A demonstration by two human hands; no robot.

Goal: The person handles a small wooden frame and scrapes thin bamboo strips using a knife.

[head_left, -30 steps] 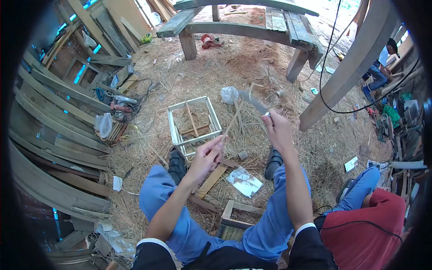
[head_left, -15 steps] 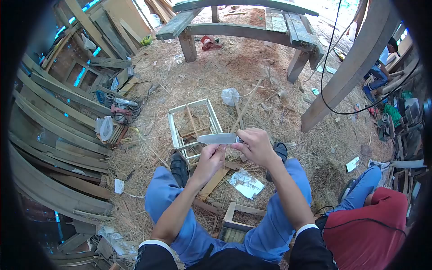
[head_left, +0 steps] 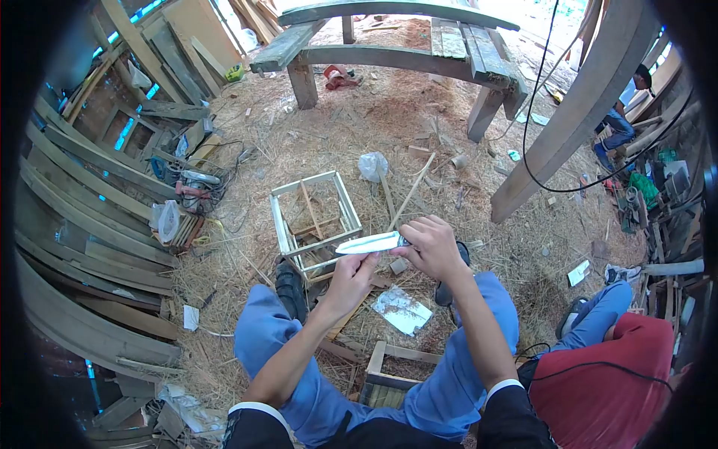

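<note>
In front of my knees, my right hand [head_left: 431, 248] is wrapped round the handle of a knife [head_left: 370, 244]. Its broad pale blade points left and catches the light. My left hand [head_left: 351, 280] is closed just below the blade, thumb and fingertips at its lower edge. Whether those fingers pinch the blade itself or some small piece is hidden. Beyond my left hand, a small wooden frame [head_left: 287, 222] stands on the littered floor. A white sheet [head_left: 402, 310] with shavings on it lies below my hands, between my feet.
A wooden bench [head_left: 389, 56] stands ahead, and a slanted post [head_left: 576, 120] rises to the right. A person in red [head_left: 606, 382] sits close on my right; another person [head_left: 621, 120] is farther back. Power tools [head_left: 196, 185] and stacked boards [head_left: 97, 224] line the left.
The knife blade has tilted, its tip now lower than its handle end, and it shines brighter. Both hands stay close together. The whole view has shifted slightly.
</note>
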